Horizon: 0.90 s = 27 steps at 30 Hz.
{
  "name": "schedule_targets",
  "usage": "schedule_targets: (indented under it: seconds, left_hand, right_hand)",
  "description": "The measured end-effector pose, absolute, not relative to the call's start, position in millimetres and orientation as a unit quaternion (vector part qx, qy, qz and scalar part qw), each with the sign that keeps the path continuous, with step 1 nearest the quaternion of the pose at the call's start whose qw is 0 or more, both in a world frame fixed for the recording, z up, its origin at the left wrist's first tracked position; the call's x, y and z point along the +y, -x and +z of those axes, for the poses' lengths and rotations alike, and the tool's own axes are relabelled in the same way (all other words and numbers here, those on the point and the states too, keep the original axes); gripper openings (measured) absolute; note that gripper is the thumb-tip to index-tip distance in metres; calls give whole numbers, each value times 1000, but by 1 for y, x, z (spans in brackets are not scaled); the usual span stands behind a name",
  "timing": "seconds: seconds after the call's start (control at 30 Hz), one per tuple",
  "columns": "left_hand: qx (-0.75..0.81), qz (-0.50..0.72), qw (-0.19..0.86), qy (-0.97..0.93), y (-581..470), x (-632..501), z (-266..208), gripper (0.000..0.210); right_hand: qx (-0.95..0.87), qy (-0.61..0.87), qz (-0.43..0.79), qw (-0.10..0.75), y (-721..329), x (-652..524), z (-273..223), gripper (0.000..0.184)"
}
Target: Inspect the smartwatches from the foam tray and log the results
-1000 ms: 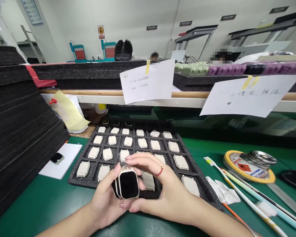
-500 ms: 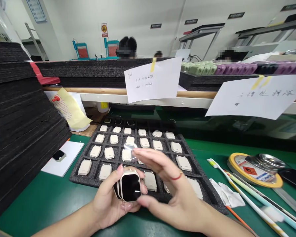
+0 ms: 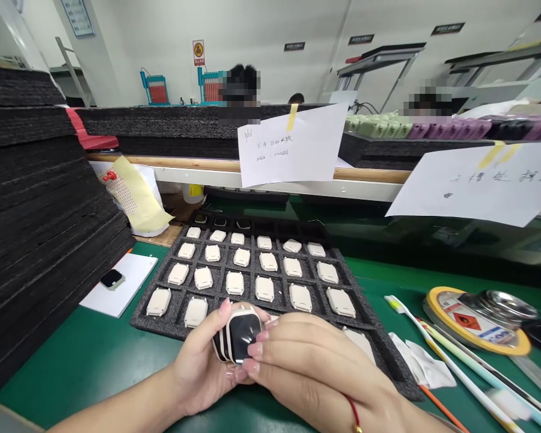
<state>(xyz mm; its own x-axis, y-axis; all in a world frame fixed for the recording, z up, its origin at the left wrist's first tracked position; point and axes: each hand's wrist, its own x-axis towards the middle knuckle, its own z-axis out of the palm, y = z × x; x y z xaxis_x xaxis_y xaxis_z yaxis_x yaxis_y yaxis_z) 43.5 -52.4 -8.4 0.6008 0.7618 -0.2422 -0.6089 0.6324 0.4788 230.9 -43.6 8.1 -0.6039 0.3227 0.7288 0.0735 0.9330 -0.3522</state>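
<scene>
A small stack of smartwatch bodies (image 3: 242, 337) with black screens and pale cream frames rests in my left hand (image 3: 201, 358), its thumb and fingers wrapped round the sides. My right hand (image 3: 309, 361) comes over from the right, fingers together and bent, fingertips pressed on the front screen's right edge. A bright patch shows on that screen; whether a film lies there I cannot tell. Beyond my hands is a black foam tray (image 3: 139, 319) of cream watch bodies (image 3: 264, 288), backs up. My right hand hides part of its near row.
Black foam sheets (image 3: 36, 240) are piled at left, beside a watch (image 3: 112, 279) on a white pad (image 3: 126, 294). Toothbrushes (image 3: 451, 361), white wipes (image 3: 426, 364) and a yellow-rimmed round tin (image 3: 473, 322) lie at right. A shelf with paper notes (image 3: 293, 150) crosses behind; people sit beyond.
My right hand has come down from above the tray, where a clear piece showed at its fingertips, onto the front watch. Its fingers have closed together. The view has shifted slightly.
</scene>
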Motion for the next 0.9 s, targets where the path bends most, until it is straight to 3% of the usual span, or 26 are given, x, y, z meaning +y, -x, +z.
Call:
schedule_targets:
  seconds: [0.23, 0.33, 0.43, 0.53, 0.63, 0.9]
  left_hand:
    - [247, 417, 853, -194, -45, -56, -7, 46]
    - [280, 440, 821, -233, -47, -57, -10, 47]
    - [307, 448, 796, -267, -50, -58, -14, 46]
    - [319, 453, 793, -253, -51, -56, -14, 48]
    - [323, 455, 810, -183, -50, -54, -12, 49]
    - [318, 429, 833, -149, -46, -52, -7, 46]
  right_hand:
    - [-880, 146, 101, 440, -220, -47, 11, 40]
    - [-878, 205, 48, 430, -215, -50, 8, 54]
    - [-860, 267, 93, 424, -212, -50, 5, 65]
    - [-839, 269, 173, 440, -213, -47, 6, 55]
    - [-820, 261, 217, 462, -215, -43, 9, 58]
    - [-828, 243, 213, 458, -217, -38, 10, 64]
